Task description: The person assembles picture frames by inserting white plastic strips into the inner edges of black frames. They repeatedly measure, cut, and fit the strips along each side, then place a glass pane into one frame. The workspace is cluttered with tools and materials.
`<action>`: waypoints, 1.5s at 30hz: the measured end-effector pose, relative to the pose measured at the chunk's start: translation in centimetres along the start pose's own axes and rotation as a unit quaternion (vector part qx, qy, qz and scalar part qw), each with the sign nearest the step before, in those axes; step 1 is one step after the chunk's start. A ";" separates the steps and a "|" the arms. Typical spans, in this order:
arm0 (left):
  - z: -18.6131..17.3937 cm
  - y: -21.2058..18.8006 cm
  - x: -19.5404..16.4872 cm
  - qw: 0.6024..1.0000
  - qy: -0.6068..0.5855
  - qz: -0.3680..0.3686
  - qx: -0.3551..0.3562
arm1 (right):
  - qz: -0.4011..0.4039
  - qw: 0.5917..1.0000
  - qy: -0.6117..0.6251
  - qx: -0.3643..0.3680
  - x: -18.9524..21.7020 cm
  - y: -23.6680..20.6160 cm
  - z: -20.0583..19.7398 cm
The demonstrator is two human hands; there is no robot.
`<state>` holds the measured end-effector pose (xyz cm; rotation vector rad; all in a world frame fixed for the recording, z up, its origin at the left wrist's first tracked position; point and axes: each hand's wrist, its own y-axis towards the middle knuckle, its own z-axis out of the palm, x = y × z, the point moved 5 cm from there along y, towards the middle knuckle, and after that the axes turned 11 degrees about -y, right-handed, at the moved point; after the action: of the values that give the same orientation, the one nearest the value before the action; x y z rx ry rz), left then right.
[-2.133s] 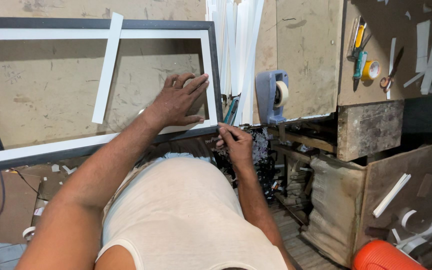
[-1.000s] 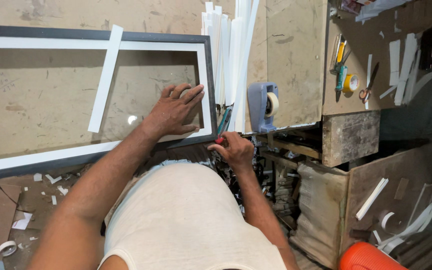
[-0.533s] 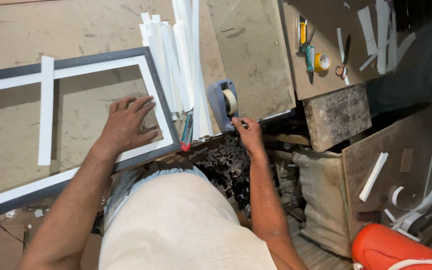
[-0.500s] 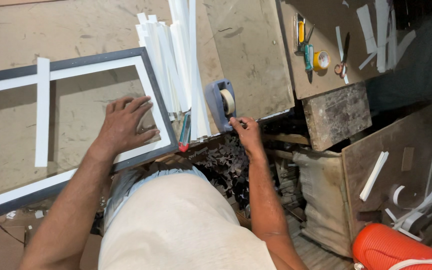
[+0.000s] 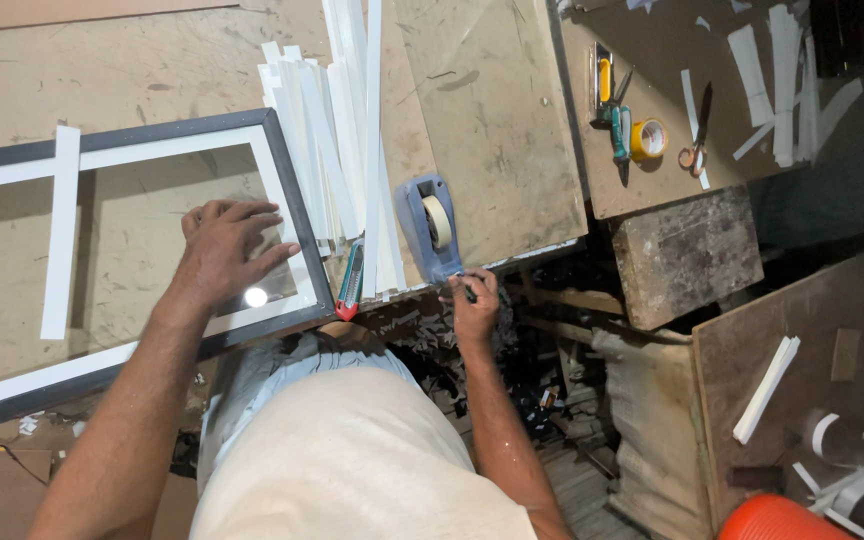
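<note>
Your right hand [image 5: 474,310] has slid from the blue tape dispenser [image 5: 429,226] down to the bench [image 5: 492,120] edge. The dispenser now sits just above that hand, its long side pointing away from you. Those fingers curl on something small and dark; I cannot tell what. Your left hand [image 5: 224,255] lies flat, fingers spread, on the dark frame [image 5: 292,200]'s corner.

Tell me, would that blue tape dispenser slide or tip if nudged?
The blue tape dispenser looks chunky with a broad base, so it probably resists tipping. On the rough wooden bench it likely drags rather than slides. The right hand is just beside it.
</note>
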<state>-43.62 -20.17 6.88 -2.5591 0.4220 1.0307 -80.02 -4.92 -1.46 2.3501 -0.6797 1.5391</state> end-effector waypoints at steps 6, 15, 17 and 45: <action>-0.4 0.5 0.9 0.997 -0.068 -0.043 0.010 | -0.143 0.966 -0.214 -0.034 2.9 0.2 -1.4; 0.2 -1.8 -6.0 0.964 -0.261 0.051 -0.003 | 0.053 0.938 -0.172 0.296 14.7 -2.3 2.6; 1.4 -2.8 -7.7 0.952 -0.299 0.041 0.045 | -0.079 0.927 -0.172 0.322 18.7 -2.8 4.5; -4.9 -0.1 3.6 0.875 -0.394 -0.045 -0.278 | -0.260 0.937 -0.063 0.224 23.8 4.1 25.5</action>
<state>-38.11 -22.70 7.61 -2.2382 -0.2537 2.2559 -53.92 -25.71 9.60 2.6596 0.3093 1.4036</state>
